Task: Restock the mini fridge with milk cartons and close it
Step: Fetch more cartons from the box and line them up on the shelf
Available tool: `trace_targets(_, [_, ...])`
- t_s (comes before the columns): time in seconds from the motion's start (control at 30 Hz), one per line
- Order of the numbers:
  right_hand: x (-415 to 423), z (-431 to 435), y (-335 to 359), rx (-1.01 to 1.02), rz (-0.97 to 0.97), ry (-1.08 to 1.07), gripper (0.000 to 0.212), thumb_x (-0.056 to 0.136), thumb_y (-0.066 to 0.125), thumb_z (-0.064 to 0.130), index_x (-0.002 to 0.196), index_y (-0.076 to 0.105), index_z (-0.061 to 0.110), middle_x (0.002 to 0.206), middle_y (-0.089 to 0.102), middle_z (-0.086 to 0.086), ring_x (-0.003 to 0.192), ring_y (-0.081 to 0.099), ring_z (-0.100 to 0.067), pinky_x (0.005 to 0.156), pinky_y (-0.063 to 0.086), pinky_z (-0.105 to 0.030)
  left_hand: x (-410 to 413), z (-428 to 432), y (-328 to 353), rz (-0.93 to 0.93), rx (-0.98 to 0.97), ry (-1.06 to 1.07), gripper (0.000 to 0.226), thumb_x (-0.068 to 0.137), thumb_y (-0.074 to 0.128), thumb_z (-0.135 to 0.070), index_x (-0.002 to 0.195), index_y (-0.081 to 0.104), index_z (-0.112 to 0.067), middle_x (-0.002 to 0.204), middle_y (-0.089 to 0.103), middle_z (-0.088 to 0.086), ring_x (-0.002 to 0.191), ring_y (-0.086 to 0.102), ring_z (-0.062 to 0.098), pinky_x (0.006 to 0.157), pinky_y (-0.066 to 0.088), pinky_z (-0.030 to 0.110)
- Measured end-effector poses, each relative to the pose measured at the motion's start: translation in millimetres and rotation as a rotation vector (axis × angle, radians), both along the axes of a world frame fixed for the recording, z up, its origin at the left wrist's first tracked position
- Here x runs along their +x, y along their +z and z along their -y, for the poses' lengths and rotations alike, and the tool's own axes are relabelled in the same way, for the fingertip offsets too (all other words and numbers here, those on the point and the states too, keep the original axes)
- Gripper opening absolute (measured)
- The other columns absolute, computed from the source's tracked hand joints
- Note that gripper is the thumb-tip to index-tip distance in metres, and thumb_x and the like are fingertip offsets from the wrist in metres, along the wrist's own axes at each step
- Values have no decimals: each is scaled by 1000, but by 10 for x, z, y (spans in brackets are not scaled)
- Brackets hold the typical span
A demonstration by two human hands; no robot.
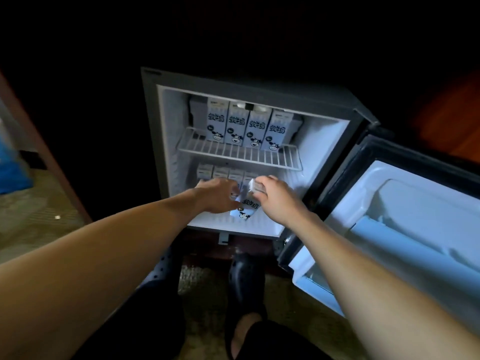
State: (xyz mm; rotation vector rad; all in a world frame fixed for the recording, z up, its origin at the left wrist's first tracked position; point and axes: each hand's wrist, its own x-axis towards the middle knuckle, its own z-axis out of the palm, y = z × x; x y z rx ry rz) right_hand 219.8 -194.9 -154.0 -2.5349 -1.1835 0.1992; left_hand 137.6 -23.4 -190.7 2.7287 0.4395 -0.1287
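Down low, the fridge stands open, its door swung out to the right. Four cartons stand in a row on the wire shelf, and more line the back of the lower compartment. Both hands reach into that lower space. The right hand is closed around the top of a tilted carton at the front. The left hand lies just beside it, fingers curled against its left side. A dark clog shows below.
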Motion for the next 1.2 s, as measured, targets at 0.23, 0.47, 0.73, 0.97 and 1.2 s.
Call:
trace_targets(0.23, [617, -345, -589, -81, 123, -218, 35, 94, 65, 20, 128, 57, 22, 121, 59, -2, 111, 58, -26, 97, 46, -44, 608, -22, -550, 104, 156, 54, 50, 92, 58, -27, 140, 45, -24, 153, 34, 4, 145, 20, 25, 121, 8, 50])
trace_targets(0.47, [820, -464, -981, -127, 216, -308, 43, 91, 51, -4, 131, 55, 13, 134, 53, -7, 131, 40, -29, 102, 39, -42, 970, -63, -937, 171, 201, 78, 81, 92, 56, -20, 158, 9, -31, 166, -3, -1, 152, -15, 27, 115, -20, 53])
trace_targets(0.73, [911, -606, -1078, -71, 172, -295, 34, 97, 43, -4, 125, 60, 7, 126, 60, -14, 118, 54, -30, 93, 48, -37, 923, -51, -1220, 151, 310, 69, 88, 93, 49, -20, 158, -9, -30, 167, -13, 1, 151, -21, 29, 117, -11, 63])
trace_targets(0.97, [1063, -718, -1078, -80, 189, -259, 37, 97, 47, -5, 132, 55, 4, 134, 55, -16, 125, 50, -33, 100, 46, -38, 938, -72, -1244, 143, 321, 62, 93, 90, 51, -23, 157, -13, -29, 166, -18, 1, 150, -24, 31, 116, -10, 64])
trace_targets(1.2, [1194, -774, -1165, -61, 151, -272, 36, 94, 49, -5, 127, 58, 6, 131, 59, -15, 123, 55, -34, 102, 48, -39, 899, -94, -1198, 68, 350, 17, 94, 94, 48, -22, 155, -22, -29, 163, -27, 3, 146, -32, 32, 115, -12, 64])
